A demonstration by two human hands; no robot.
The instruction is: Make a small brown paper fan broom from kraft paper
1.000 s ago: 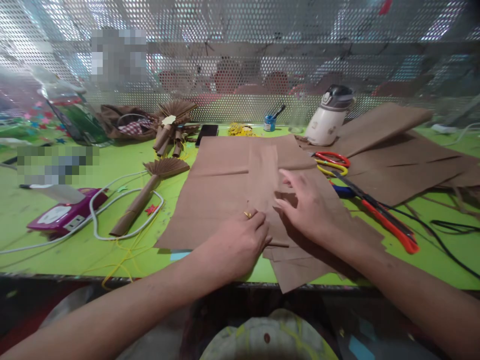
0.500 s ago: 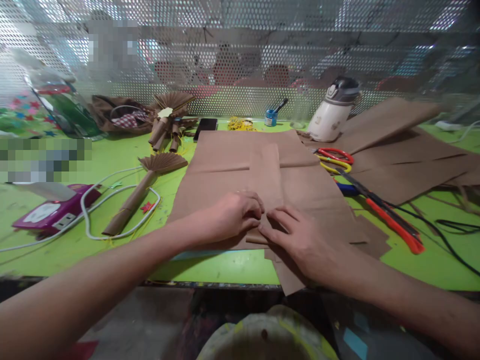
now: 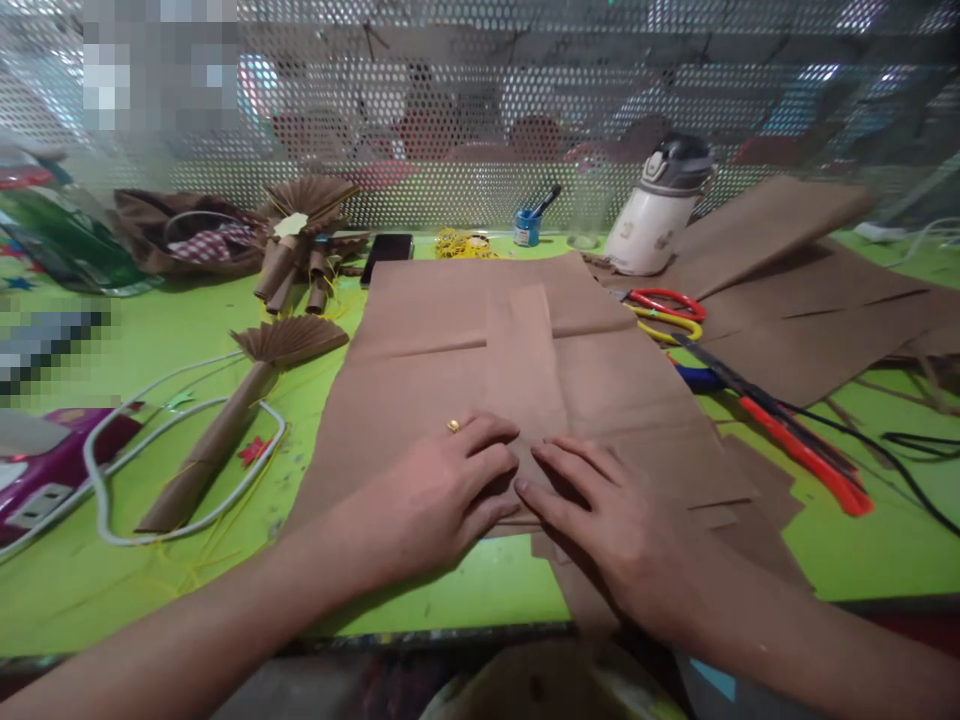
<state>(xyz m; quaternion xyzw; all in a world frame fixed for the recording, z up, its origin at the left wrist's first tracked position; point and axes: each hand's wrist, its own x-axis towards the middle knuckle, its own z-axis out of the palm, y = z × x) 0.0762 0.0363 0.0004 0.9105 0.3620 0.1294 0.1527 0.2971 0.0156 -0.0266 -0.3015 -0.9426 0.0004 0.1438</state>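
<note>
A large brown paper sheet (image 3: 450,310) lies on the green table (image 3: 150,330), with a narrower brown strip (image 3: 525,350) laid along its middle. My left hand (image 3: 442,490), wearing a gold ring, rests on the sheet's near edge with its fingers stretched to the right. My right hand (image 3: 607,520) lies flat beside it, fingers pointing left. The fingertips of both hands meet over a narrow fold at the near end of the strip and press it down. More brown paper pieces (image 3: 750,500) stick out from under my right hand.
A pleated paper fan on a rolled handle (image 3: 289,340) lies left, inside a loop of white cable (image 3: 112,480) from a pink device (image 3: 37,470). Right: scissors (image 3: 664,305), an orange cutter (image 3: 802,450), brown sheets (image 3: 825,310), a white bottle (image 3: 660,210). A perforated screen (image 3: 480,100) closes the back.
My right hand came back from the middle of the sheet to its near edge. Both hands went from pinching the fold to lying flatter on it. The view shifted slightly to the right.
</note>
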